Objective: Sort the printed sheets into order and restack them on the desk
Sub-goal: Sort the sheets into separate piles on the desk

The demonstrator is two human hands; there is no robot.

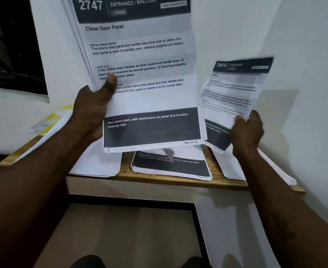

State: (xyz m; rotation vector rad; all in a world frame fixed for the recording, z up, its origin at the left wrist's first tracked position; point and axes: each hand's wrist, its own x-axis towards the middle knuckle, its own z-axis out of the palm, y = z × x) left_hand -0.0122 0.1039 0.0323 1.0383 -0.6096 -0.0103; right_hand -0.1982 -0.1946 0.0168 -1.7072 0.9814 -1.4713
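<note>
A narrow wooden desk (178, 180) sits in a white-walled corner, with a dark window (10, 45) up to the left and three piles of paper lying on it.

The left hand (93, 111) grips a sheaf of printed sheets (143, 74) by its lower left edge. The thumb (110, 82) is pressed on the front page and the other fingers are hidden behind. From that grip the sheaf stands up and away with its long axis nearly upright, and the handwritten page number sits at the far lower corner.

The right hand (246, 130) pinches a single sheet (234, 89) at its lower right edge. This sheet rises up and to the left of the pinch and tilts towards the sheaf, but the two stay apart. Its print is blurred, so its page number cannot be read.

The right pile (234, 167) lies directly below the right-hand pinch. The middle pile (171, 165) lies below the bottom edge of the sheaf, and the left pile (97, 163) is under the left wrist. The right hand is nearest the right pile, so the loose sheet would most likely go there by dropping straight down. Putting it on the middle pile would mean reaching under the sheaf.
</note>
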